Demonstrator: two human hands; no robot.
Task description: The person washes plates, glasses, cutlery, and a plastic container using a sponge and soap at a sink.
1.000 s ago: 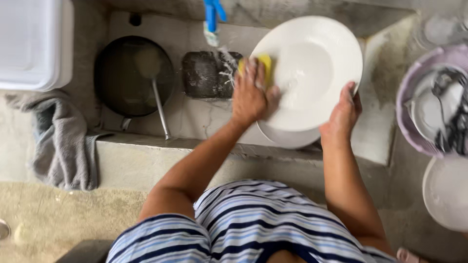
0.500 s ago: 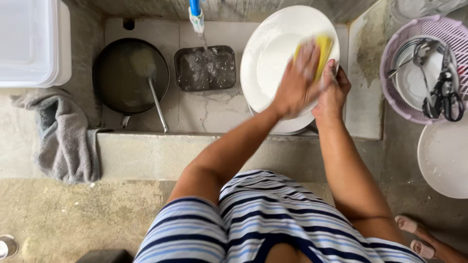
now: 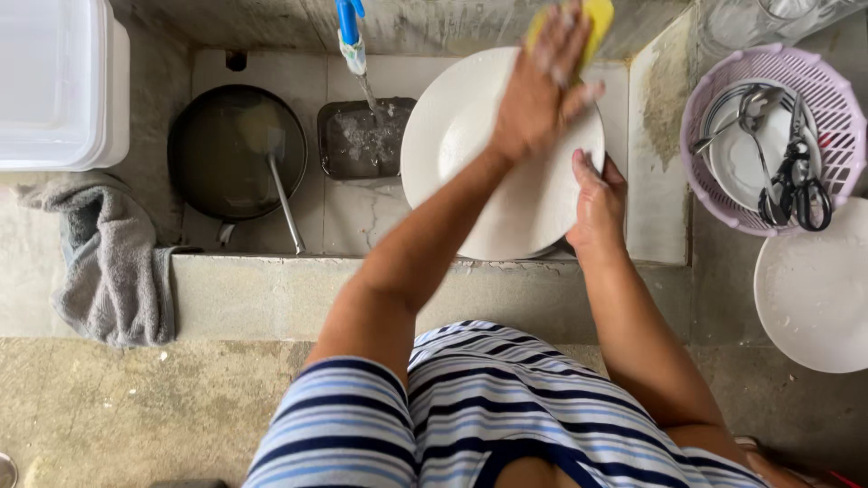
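Note:
A large white plate (image 3: 470, 154) is held tilted over a tiled sink (image 3: 348, 226). My left hand (image 3: 541, 95) presses a yellow sponge (image 3: 595, 16) against the plate's far upper rim, fingers spread over it and blurred by motion. My right hand (image 3: 599, 206) grips the plate by its right edge, with the thumb on its face. Both forearms reach forward from my striped shirt at the bottom of the view.
A blue tap (image 3: 348, 27) runs water into a dark rectangular container (image 3: 362, 140). A dark pan (image 3: 231, 154) with a utensil in it lies on the left. A white tub (image 3: 54, 81) and a grey cloth (image 3: 113, 262) sit further left. On the right are a purple basket (image 3: 814, 81) of cutlery and another white plate (image 3: 814, 289).
My left hand has swept the sponge from the plate's left side across to its upper right rim. My right hand has stayed on the right edge.

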